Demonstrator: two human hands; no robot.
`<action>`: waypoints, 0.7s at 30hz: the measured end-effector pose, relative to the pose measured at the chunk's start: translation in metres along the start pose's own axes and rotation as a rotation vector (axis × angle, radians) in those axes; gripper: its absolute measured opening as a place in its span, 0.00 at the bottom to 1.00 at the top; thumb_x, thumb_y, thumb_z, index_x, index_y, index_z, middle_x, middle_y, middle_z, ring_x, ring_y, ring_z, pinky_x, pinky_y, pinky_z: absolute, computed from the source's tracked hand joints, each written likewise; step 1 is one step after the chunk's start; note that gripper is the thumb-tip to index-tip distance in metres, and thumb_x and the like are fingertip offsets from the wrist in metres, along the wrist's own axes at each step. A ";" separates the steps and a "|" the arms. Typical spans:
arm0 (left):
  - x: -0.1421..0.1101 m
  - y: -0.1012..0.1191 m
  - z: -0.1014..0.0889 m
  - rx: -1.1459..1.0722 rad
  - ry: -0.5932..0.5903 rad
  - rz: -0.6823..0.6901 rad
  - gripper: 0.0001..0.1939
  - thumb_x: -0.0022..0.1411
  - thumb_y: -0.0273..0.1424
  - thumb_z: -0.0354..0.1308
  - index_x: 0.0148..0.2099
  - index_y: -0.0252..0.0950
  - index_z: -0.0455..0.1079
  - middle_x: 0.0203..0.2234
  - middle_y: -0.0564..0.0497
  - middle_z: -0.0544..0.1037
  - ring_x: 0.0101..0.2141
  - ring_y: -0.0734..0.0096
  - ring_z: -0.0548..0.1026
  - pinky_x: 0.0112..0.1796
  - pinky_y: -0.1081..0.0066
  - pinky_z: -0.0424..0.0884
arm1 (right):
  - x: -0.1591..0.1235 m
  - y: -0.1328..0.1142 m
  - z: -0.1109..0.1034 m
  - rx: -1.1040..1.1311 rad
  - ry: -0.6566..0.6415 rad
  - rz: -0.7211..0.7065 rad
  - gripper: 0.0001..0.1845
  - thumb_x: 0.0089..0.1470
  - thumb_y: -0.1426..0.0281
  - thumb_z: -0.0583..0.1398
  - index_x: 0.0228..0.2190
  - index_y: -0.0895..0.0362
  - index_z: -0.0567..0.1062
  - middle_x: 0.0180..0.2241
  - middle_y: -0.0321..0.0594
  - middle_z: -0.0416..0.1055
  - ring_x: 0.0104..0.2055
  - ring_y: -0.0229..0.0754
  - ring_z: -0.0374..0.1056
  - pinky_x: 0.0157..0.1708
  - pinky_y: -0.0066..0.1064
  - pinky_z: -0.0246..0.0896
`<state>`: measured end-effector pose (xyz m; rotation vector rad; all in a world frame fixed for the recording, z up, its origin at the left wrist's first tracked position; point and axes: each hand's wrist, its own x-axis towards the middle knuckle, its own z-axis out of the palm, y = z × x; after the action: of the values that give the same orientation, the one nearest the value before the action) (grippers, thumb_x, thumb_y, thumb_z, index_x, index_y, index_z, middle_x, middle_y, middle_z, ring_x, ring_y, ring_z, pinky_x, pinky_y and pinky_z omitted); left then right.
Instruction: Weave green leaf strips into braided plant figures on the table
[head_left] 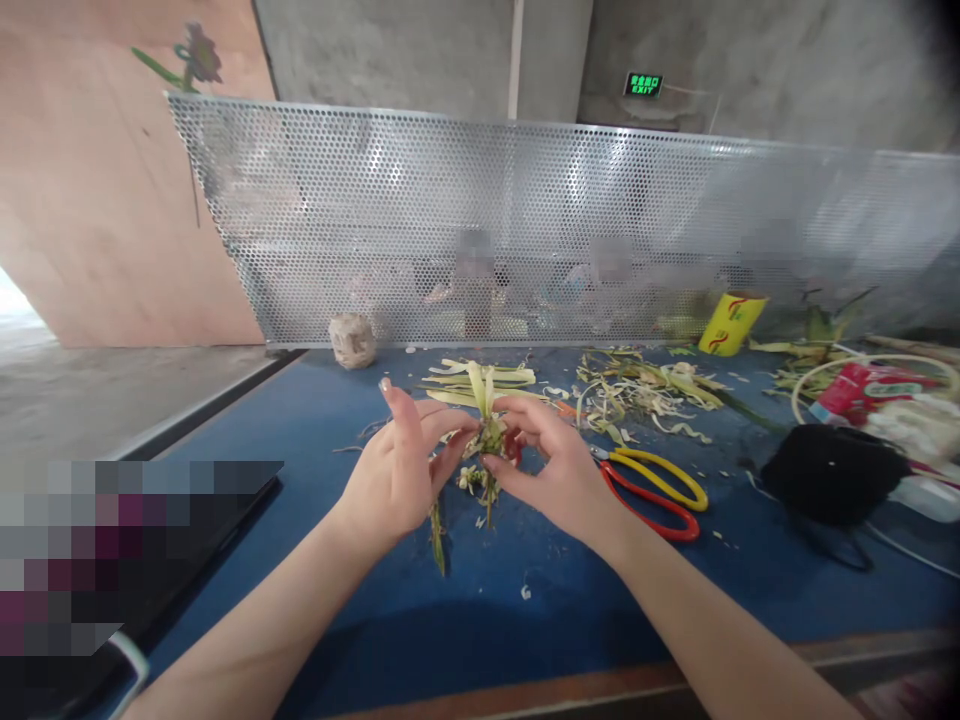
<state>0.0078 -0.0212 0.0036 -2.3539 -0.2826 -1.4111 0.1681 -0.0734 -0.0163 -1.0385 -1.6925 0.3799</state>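
Both hands meet over the middle of the blue table, around a small plant bundle (491, 437) with pale green leaf strips rising from its top. My left hand (401, 462) pinches it from the left with finger and thumb, while one finger points up. From the right, my right hand (551, 455) has thumb and fingers closed on the same bundle. Something dark red shows by the right fingers; its kind is unclear. Below the hands lie a loose green leaf (438, 540) and small pale plant bits (472, 478). Red-and-yellow-handled scissors (660, 490) rest beside my right hand, blades partly hidden.
Leaf strips (517, 377) and a heap of plant scraps (652, 390) lie beyond the hands. A whitish block (352, 340) and a yellow roll (731, 325) stand near the perforated metal screen (420, 220). At right are a black pouch (834, 472) and a red packet (862, 392).
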 end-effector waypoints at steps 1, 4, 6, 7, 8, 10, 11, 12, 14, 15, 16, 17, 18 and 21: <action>0.001 0.000 0.000 -0.037 -0.012 -0.027 0.39 0.56 0.20 0.53 0.62 0.30 0.33 0.27 0.51 0.76 0.30 0.71 0.73 0.38 0.63 0.71 | 0.000 0.000 0.000 -0.025 0.008 -0.015 0.21 0.46 0.70 0.59 0.44 0.51 0.62 0.32 0.36 0.66 0.28 0.36 0.61 0.30 0.31 0.63; 0.002 -0.002 0.000 -0.160 -0.062 -0.097 0.46 0.57 0.21 0.53 0.61 0.32 0.18 0.27 0.52 0.75 0.28 0.70 0.73 0.35 0.62 0.72 | 0.000 0.001 0.000 -0.120 0.038 -0.060 0.23 0.45 0.71 0.59 0.45 0.51 0.63 0.31 0.36 0.67 0.28 0.36 0.62 0.30 0.31 0.63; 0.003 -0.002 0.000 -0.233 -0.065 -0.154 0.47 0.57 0.22 0.53 0.61 0.36 0.16 0.27 0.53 0.75 0.25 0.71 0.72 0.29 0.65 0.72 | 0.001 0.001 0.000 -0.179 0.041 -0.084 0.23 0.44 0.72 0.59 0.45 0.52 0.64 0.32 0.36 0.67 0.28 0.37 0.62 0.29 0.31 0.62; 0.003 -0.002 -0.001 -0.264 -0.055 -0.180 0.48 0.57 0.22 0.53 0.61 0.37 0.16 0.26 0.53 0.75 0.24 0.71 0.71 0.27 0.67 0.72 | 0.001 0.000 0.000 -0.204 0.040 -0.097 0.21 0.45 0.72 0.59 0.44 0.52 0.65 0.32 0.37 0.68 0.29 0.37 0.62 0.29 0.31 0.62; 0.003 -0.002 -0.002 -0.290 -0.048 -0.193 0.48 0.57 0.22 0.53 0.61 0.38 0.16 0.26 0.53 0.75 0.24 0.71 0.71 0.26 0.67 0.72 | 0.001 0.000 0.000 -0.225 0.038 -0.112 0.20 0.45 0.72 0.59 0.43 0.53 0.66 0.32 0.37 0.68 0.29 0.37 0.63 0.29 0.30 0.63; 0.003 -0.001 -0.002 -0.318 -0.048 -0.195 0.48 0.57 0.21 0.53 0.61 0.39 0.16 0.26 0.53 0.75 0.25 0.71 0.71 0.26 0.68 0.72 | 0.001 0.000 -0.001 -0.257 0.030 -0.143 0.18 0.46 0.72 0.58 0.42 0.54 0.67 0.32 0.38 0.69 0.30 0.38 0.63 0.29 0.30 0.63; 0.003 -0.001 -0.003 -0.320 -0.055 -0.188 0.48 0.57 0.21 0.53 0.61 0.38 0.15 0.26 0.54 0.75 0.25 0.71 0.71 0.26 0.68 0.72 | 0.001 -0.001 -0.001 -0.269 0.034 -0.156 0.17 0.46 0.73 0.58 0.42 0.55 0.67 0.32 0.38 0.69 0.31 0.38 0.64 0.30 0.30 0.63; 0.002 -0.001 -0.003 -0.315 -0.067 -0.182 0.48 0.57 0.22 0.53 0.61 0.38 0.15 0.26 0.53 0.75 0.25 0.71 0.71 0.26 0.68 0.72 | 0.001 0.000 -0.001 -0.279 0.041 -0.166 0.17 0.46 0.73 0.58 0.42 0.55 0.68 0.31 0.38 0.69 0.31 0.38 0.64 0.29 0.30 0.63; 0.002 -0.003 -0.003 -0.290 -0.083 -0.181 0.47 0.58 0.23 0.52 0.61 0.35 0.16 0.26 0.53 0.75 0.25 0.71 0.72 0.28 0.68 0.72 | 0.001 0.000 -0.001 -0.300 0.059 -0.181 0.17 0.46 0.73 0.58 0.41 0.56 0.68 0.31 0.38 0.70 0.30 0.37 0.64 0.29 0.30 0.63; 0.002 -0.003 -0.002 -0.273 -0.088 -0.185 0.46 0.58 0.23 0.52 0.62 0.34 0.17 0.26 0.52 0.75 0.26 0.71 0.72 0.29 0.68 0.73 | 0.001 0.001 -0.001 -0.310 0.068 -0.187 0.17 0.46 0.72 0.58 0.41 0.56 0.68 0.31 0.38 0.70 0.29 0.37 0.64 0.29 0.30 0.63; 0.001 -0.004 -0.003 -0.256 -0.088 -0.188 0.46 0.58 0.24 0.52 0.62 0.32 0.18 0.27 0.52 0.75 0.27 0.71 0.73 0.31 0.68 0.73 | 0.001 0.001 -0.001 -0.319 0.073 -0.194 0.17 0.46 0.72 0.58 0.41 0.56 0.68 0.31 0.38 0.70 0.29 0.37 0.64 0.29 0.30 0.63; 0.001 -0.005 -0.003 -0.242 -0.084 -0.192 0.46 0.58 0.24 0.52 0.62 0.32 0.18 0.27 0.52 0.75 0.28 0.71 0.73 0.32 0.68 0.73 | 0.001 0.001 -0.002 -0.326 0.074 -0.197 0.17 0.47 0.72 0.58 0.42 0.55 0.68 0.31 0.38 0.70 0.28 0.37 0.64 0.28 0.30 0.63; 0.002 -0.005 -0.003 -0.233 -0.078 -0.192 0.46 0.58 0.24 0.53 0.62 0.31 0.18 0.26 0.52 0.75 0.29 0.71 0.73 0.33 0.68 0.73 | 0.001 0.002 -0.002 -0.333 0.072 -0.196 0.17 0.47 0.72 0.58 0.42 0.55 0.68 0.30 0.37 0.70 0.28 0.37 0.64 0.28 0.30 0.63; 0.002 -0.004 -0.004 -0.224 -0.050 -0.177 0.48 0.57 0.23 0.54 0.62 0.32 0.17 0.26 0.53 0.75 0.30 0.71 0.74 0.34 0.68 0.73 | 0.001 0.002 -0.002 -0.342 0.067 -0.187 0.17 0.47 0.71 0.58 0.42 0.55 0.68 0.30 0.37 0.70 0.27 0.37 0.63 0.28 0.31 0.63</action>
<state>0.0041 -0.0193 0.0079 -2.6038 -0.3722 -1.5365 0.1705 -0.0721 -0.0165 -1.1112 -1.8144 -0.0688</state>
